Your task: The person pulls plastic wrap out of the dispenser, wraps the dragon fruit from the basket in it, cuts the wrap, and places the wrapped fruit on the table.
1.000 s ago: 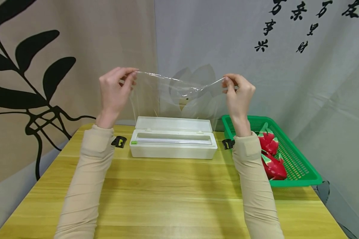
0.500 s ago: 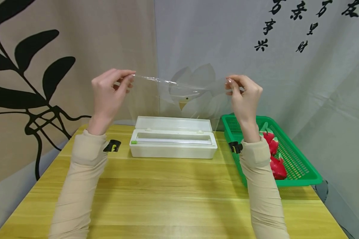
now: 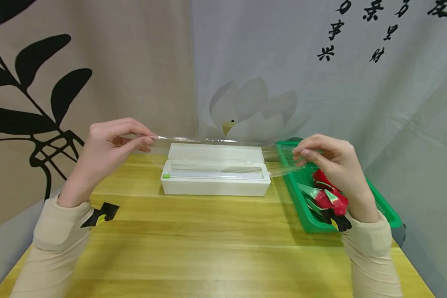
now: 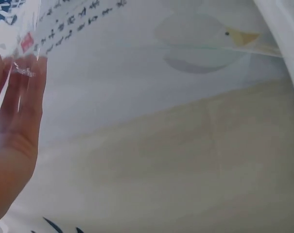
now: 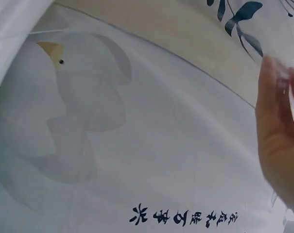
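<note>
A clear sheet of cling film stretches between the two hands, low over an open white cling film box. My left hand pinches the film's left corner between thumb and fingertips. At the other corner, above the green basket, my right hand holds the film in a pinch. Shiny film also shows at the left hand in the left wrist view. The right hand stands at the edge of its own wrist view. Whether the sheet is still joined to the roll, I cannot tell.
A green basket stands at the right of the wooden table. Red fruits with green tips, like dragon fruits, lie in it, partly hidden by the right hand and wrist. A printed curtain hangs behind.
Both hands have come down and moved farther apart, drawing the film lower, over the box. The right hand is now above the basket.
</note>
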Motion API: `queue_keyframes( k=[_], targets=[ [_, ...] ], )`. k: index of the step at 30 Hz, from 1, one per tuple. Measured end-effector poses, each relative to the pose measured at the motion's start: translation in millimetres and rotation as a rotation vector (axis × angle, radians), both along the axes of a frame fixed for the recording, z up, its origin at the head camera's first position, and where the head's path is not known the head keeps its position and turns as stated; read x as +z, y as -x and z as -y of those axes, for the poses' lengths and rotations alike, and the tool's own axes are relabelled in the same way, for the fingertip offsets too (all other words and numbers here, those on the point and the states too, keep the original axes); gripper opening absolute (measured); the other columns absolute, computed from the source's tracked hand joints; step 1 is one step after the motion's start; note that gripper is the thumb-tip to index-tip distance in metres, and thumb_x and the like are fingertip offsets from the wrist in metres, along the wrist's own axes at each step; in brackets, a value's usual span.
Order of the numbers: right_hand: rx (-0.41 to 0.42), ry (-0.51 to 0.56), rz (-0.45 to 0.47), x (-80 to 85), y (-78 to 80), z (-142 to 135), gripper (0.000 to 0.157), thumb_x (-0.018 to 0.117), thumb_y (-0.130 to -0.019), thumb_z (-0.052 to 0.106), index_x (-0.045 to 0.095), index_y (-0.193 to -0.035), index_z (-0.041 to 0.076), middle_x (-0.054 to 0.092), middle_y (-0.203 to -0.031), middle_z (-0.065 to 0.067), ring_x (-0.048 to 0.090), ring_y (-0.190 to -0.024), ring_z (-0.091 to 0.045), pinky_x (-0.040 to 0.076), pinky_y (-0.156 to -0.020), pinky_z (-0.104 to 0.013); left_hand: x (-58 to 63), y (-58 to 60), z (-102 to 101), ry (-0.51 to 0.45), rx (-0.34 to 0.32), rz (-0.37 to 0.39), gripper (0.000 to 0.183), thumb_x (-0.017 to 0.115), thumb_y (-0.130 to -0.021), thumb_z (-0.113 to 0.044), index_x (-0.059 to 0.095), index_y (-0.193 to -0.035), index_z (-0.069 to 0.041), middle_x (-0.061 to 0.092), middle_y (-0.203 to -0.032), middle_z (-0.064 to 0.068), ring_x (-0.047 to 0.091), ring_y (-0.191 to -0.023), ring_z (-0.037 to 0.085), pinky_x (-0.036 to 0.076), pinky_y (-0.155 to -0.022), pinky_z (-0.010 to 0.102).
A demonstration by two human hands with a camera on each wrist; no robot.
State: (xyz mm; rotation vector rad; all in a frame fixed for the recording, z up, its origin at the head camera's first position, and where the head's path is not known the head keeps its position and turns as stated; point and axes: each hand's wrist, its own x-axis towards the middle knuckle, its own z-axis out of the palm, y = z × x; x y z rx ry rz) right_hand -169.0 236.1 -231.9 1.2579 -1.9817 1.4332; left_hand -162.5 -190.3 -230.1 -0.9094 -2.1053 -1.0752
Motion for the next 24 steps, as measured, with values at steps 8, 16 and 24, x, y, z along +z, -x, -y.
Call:
queue_keyframes(
  k=[8,16,24],
  targets=[
    [0.384,-0.185,-0.01,-38.1,-23.6,-21.5,0.024,0.049,-0.094,-0.005,0.065,-0.111,-0.001,0.068,-0.109,-0.004,0.062,-0.095,-0.014,0.05,-0.076,-0.02,-38.5,-28.1,21.4,0.032,-0.446,0.247,0.023,0.059,-0.083,0.015,0.069,-0.096,-0.002,0.071,-0.093,-0.005,0.066,-0.08,0.006,0.053,-0.064,0.017],
    [0.574,-0.39,0.147,-89.3,-42.9,-25.7,0.042,0.053,-0.082,-0.02,0.063,-0.115,0.004,0.064,-0.104,-0.013,0.061,-0.094,-0.018,0.053,-0.072,-0.028,-87.1,-45.6,30.9,0.083,-0.801,0.554,0.042,0.05,-0.083,0.023,0.069,-0.107,-0.007,0.063,-0.099,0.006,0.059,-0.083,0.012,0.054,-0.065,0.027],
    [0.631,-0.508,0.372,-135.8,-46.0,-24.8,0.035,0.047,-0.089,-0.016,0.064,-0.113,0.004,0.068,-0.104,-0.013,0.064,-0.098,-0.015,0.056,-0.081,-0.029,-145.6,-48.7,31.5,0.025,-0.993,0.867,0.033,0.046,-0.09,0.017,0.066,-0.111,0.002,0.062,-0.095,0.025,0.063,-0.087,0.012,0.057,-0.075,0.03]
  ],
)
